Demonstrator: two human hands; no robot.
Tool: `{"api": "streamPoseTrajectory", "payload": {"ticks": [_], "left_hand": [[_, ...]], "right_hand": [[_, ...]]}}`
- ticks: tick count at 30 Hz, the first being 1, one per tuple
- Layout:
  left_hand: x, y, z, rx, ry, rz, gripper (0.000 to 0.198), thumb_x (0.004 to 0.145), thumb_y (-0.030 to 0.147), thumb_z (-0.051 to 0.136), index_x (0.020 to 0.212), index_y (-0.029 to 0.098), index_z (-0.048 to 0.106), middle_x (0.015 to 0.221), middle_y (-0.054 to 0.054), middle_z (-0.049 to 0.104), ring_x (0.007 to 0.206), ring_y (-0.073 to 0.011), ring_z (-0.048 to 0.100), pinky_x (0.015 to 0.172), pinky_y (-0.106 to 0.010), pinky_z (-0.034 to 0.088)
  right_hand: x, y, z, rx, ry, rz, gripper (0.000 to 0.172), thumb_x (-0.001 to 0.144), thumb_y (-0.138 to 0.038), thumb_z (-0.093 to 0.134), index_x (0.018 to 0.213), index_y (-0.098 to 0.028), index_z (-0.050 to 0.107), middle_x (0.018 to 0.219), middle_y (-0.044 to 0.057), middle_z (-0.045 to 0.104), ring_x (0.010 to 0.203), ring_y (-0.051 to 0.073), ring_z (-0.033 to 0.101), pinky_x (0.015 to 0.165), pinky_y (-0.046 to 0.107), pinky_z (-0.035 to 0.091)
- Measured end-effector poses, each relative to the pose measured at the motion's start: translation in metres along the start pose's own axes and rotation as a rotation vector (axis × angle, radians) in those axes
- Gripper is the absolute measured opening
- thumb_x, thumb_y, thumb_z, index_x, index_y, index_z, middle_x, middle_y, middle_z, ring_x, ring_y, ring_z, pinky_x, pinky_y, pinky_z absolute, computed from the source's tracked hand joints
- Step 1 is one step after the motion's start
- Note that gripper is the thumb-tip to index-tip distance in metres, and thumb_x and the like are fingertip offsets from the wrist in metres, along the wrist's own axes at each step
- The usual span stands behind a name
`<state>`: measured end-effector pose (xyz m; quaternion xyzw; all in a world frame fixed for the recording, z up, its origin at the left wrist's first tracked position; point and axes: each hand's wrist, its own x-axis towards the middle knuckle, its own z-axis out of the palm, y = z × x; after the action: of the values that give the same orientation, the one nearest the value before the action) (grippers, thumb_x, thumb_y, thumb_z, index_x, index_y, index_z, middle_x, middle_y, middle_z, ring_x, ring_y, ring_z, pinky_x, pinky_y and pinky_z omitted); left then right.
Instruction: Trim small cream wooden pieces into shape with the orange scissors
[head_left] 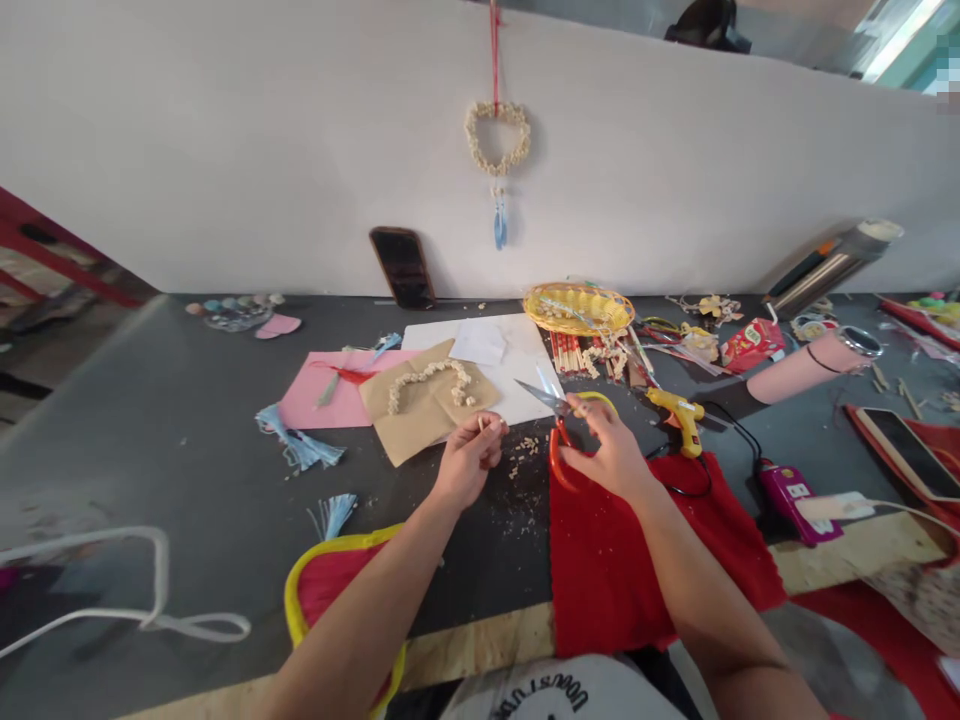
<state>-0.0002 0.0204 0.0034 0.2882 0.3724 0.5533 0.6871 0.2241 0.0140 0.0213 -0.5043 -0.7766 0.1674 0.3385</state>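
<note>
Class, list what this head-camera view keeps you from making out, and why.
In the head view:
Small piece: mostly hidden by the left hand.
Scissor handles: partly covered by the right hand.
Scattered bits: too small to identify.
Dark object: cut off by the top edge.

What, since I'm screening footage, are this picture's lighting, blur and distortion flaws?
Head view: edges look wide-angle stretched; head view: bright, partly pixelated upper right corner; head view: soft shadow on the wall beside the leaning phone; head view: scissors clearly recognisable.
</note>
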Motion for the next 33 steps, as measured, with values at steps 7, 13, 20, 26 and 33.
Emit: {"api": "streamPoseTrajectory", "payload": {"ticks": [7, 13, 20, 26, 33], "left_hand": [[-0.002, -0.002, 0.000, -0.049, -0.035, -0.036, 0.029, 0.061, 0.033, 0.083, 0.073, 0.017, 0.061, 0.048, 0.008, 0.036, 0.042, -0.0041, 0.026, 0.041, -0.018, 0.018], [-0.003, -0.001, -0.001, -0.020, -0.050, -0.072, 0.031, 0.062, 0.033, 0.082, 0.070, 0.017, 0.057, 0.049, 0.007, 0.040, 0.043, -0.0052, 0.032, 0.043, -0.018, 0.020], [-0.004, 0.000, 0.000, -0.028, -0.065, -0.090, 0.032, 0.061, 0.032, 0.082, 0.069, 0.016, 0.055, 0.049, 0.008, 0.037, 0.044, -0.0048, 0.030, 0.044, -0.018, 0.021], [-0.003, 0.000, -0.001, -0.007, -0.042, -0.095, 0.034, 0.062, 0.034, 0.082, 0.065, 0.017, 0.053, 0.052, 0.007, 0.036, 0.045, -0.0049, 0.028, 0.043, -0.018, 0.020], [-0.003, -0.006, -0.004, 0.756, -0.045, 0.297, 0.010, 0.077, 0.028, 0.070, 0.075, 0.019, 0.068, 0.067, -0.001, 0.056, 0.055, -0.0108, 0.043, 0.054, -0.023, 0.033]], "right_hand": [[-0.005, -0.017, 0.007, 0.105, -0.153, -0.167, 0.060, 0.079, -0.024, 0.062, 0.137, -0.025, 0.049, 0.115, 0.010, 0.061, 0.108, 0.024, 0.060, 0.097, 0.040, 0.051], [-0.006, -0.017, 0.008, 0.054, -0.176, -0.167, 0.059, 0.079, -0.026, 0.061, 0.137, -0.024, 0.051, 0.110, 0.010, 0.062, 0.103, 0.025, 0.061, 0.090, 0.041, 0.054], [-0.006, -0.014, 0.009, 0.055, -0.194, -0.165, 0.057, 0.081, -0.027, 0.061, 0.137, -0.023, 0.051, 0.109, 0.011, 0.061, 0.101, 0.024, 0.061, 0.090, 0.040, 0.054], [-0.006, -0.010, 0.011, 0.050, -0.214, -0.148, 0.052, 0.086, -0.024, 0.055, 0.138, -0.027, 0.050, 0.110, 0.008, 0.064, 0.099, 0.021, 0.063, 0.088, 0.035, 0.055], [-0.005, 0.001, 0.005, 0.170, 0.037, 0.032, 0.053, 0.086, -0.026, 0.056, 0.138, -0.024, 0.047, 0.097, 0.005, 0.060, 0.065, 0.012, 0.051, 0.069, 0.028, 0.053]]}}
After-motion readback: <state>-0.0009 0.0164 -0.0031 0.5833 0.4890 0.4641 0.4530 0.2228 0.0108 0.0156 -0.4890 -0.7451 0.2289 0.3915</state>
